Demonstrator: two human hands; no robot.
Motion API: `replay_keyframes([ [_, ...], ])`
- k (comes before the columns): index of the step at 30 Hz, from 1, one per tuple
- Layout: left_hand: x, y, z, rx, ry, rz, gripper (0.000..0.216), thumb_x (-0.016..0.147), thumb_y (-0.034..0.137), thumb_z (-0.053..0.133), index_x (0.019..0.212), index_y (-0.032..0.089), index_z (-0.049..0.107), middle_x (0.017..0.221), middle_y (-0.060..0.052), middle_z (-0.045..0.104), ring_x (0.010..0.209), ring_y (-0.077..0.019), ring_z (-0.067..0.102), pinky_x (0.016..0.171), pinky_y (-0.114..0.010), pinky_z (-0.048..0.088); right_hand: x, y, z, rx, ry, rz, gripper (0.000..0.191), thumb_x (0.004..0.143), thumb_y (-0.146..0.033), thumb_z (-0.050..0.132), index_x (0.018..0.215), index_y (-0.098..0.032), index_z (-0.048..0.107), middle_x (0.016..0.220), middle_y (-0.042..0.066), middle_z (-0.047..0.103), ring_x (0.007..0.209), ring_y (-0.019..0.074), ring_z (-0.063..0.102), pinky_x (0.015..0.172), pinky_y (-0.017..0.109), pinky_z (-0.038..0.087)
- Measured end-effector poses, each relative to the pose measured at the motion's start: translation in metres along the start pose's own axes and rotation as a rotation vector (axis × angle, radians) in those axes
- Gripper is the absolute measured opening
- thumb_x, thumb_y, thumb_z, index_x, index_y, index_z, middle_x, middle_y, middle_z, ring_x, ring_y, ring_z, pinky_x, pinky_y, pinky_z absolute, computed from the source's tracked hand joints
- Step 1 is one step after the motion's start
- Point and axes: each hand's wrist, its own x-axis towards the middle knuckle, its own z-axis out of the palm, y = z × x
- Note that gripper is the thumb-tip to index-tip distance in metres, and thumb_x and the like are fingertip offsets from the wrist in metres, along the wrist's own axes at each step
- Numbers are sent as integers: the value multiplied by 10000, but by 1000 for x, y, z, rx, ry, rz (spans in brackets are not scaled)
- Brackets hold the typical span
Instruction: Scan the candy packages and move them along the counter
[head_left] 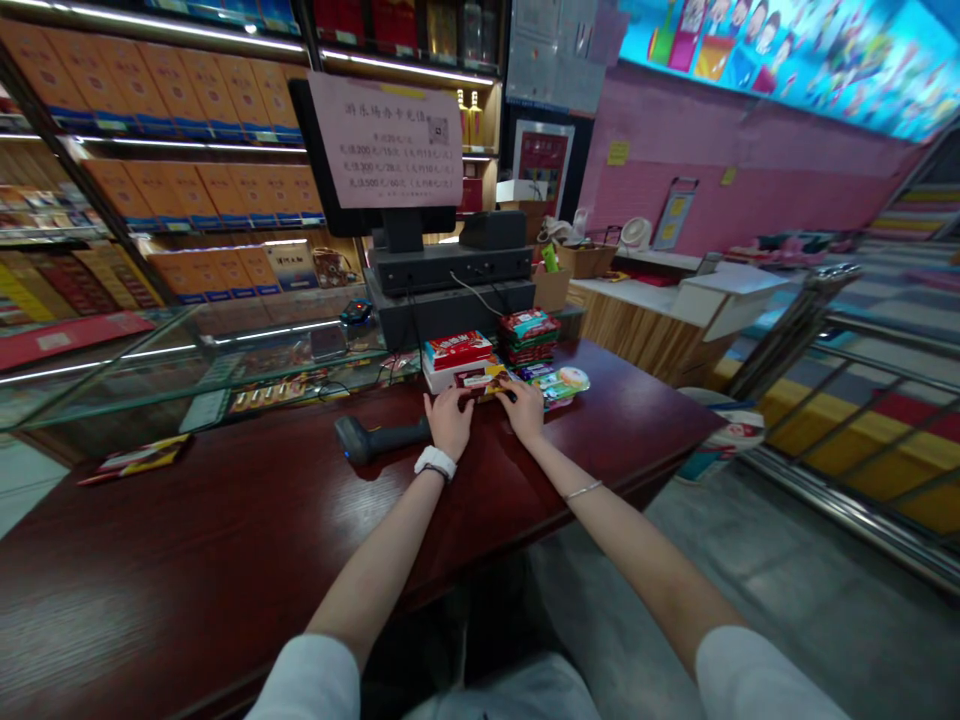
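Observation:
Both of my hands reach over the dark red counter (pixel 285 560) to a brown and yellow snack packet (pixel 487 381). My left hand (pixel 450 420) pinches its left end, and my right hand (pixel 526 408) grips its right end. Right behind the packet, a red box (pixel 457 348) lies on top of a white box (pixel 441 380). A stack of red and green snack packets (pixel 529 334) stands to the right of these boxes. Colourful packets (pixel 562 383) lie beside my right hand. Near my left wrist rests a black barcode scanner (pixel 382 438).
A similar brown and yellow packet (pixel 142 458) lies at the counter's left. Behind stands a cash register (pixel 454 268) with a paper sign (pixel 390 140). A glass display case (pixel 247 350) borders the counter's far left; a metal railing (pixel 885 400) runs along the right.

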Motion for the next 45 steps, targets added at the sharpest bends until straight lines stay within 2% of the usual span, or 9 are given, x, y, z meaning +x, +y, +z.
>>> replay_keyframes([
  [4,3,5,-10,4,103,13,169,887,236,627,1045,265,678,1310,-42,680,1321,-258,544,1206,-547,254,4,-14,-8,-3,64,-27,262,955,-309,553,1132,-212,720,1107,110,713,1068,267,610,1033,459,382],
  [9,8,3,-36,-39,220,16,74,888,261,638,957,261,666,1231,-37,713,1234,-231,602,1205,-515,255,13,-39,-13,13,130,-109,246,947,-291,560,1127,-240,719,1093,93,672,1095,257,592,1109,495,326],
  [14,15,-15,-69,-61,325,-4,67,861,262,670,923,254,648,1153,-33,737,1173,-236,636,1188,-518,269,20,-77,-9,67,141,-204,237,937,-343,594,1111,-235,713,1102,92,642,1110,259,582,1139,496,314],
  [20,12,-50,-110,-26,413,-3,112,834,281,704,921,253,637,1154,-41,740,1146,-250,652,1196,-528,242,20,-124,10,166,91,-248,296,937,-383,597,1184,-247,685,1134,103,640,1123,277,577,1095,477,378],
  [24,6,-69,-133,6,479,-13,142,828,281,707,929,248,613,1141,-43,741,1141,-245,654,1190,-512,262,17,-151,33,239,81,-234,491,952,-422,557,1403,-231,531,1255,131,627,1221,298,532,1120,503,352],
  [27,3,-81,-147,33,523,-12,162,830,275,702,953,239,602,1125,-50,738,1109,-239,664,1191,-504,272,14,-169,51,296,70,-197,585,945,-425,562,1475,-208,445,1277,153,618,1231,313,529,1102,499,382],
  [32,-3,-101,-163,91,511,-56,329,831,277,708,1134,239,585,1182,-68,717,1156,-247,646,1180,-489,309,6,-188,73,438,54,-203,541,929,-391,582,1420,-184,492,1250,152,613,1183,291,569,1058,452,451],
  [38,-7,-119,-170,44,443,-79,586,820,235,709,1366,239,496,1241,-77,700,1213,-247,622,1187,-496,306,-6,-191,85,495,31,-202,526,934,-372,571,1422,-202,476,1222,137,629,1150,276,600,1017,448,498],
  [45,-9,-122,-169,16,378,-66,585,781,213,748,1335,228,561,1260,-81,674,1206,-240,600,1142,-427,393,-12,-187,79,560,-14,-173,539,915,-319,577,1431,-196,484,1269,151,618,1158,275,611,996,430,525],
])
